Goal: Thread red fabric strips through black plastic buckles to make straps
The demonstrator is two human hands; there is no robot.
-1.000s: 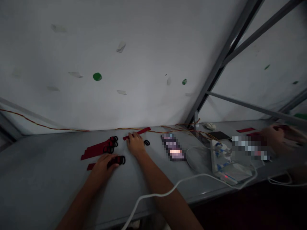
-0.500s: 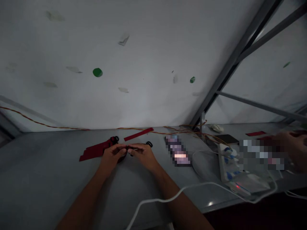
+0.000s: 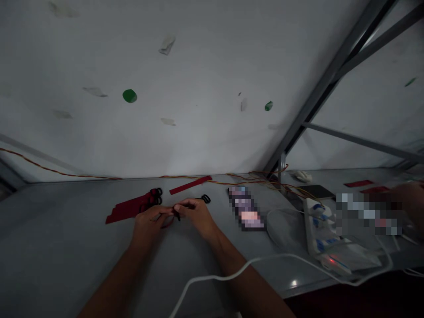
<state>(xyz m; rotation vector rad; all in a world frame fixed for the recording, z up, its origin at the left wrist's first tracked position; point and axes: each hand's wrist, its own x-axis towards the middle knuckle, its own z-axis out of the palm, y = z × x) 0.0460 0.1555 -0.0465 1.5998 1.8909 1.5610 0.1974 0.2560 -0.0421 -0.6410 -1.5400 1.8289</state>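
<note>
Both hands meet over the near middle of the grey surface [image 3: 66,229], fingertips almost together. The left hand [image 3: 148,224] has a narrow grip, thumb and fingers pinched on a short red strap [image 3: 168,222], which hangs in a small curve beneath the fingertips. The right hand [image 3: 198,216] is pinched too, its grip closed on a dark piece [image 3: 177,215] at the strap's right end; the fingers cover where the two join.

Just left of and beyond the left hand, a stack of red straps [image 3: 126,209] lies with black rings [image 3: 159,191] at its right end. A loose red strip [image 3: 190,185] lies slantwise on the far side, apart from the hands. A black double ring [image 3: 207,199] sits just beside the right hand, on its far right. Farther right lies a phone [image 3: 247,210], its screen pixelated. A white cable [image 3: 212,278] crosses in front of the right forearm.
</note>
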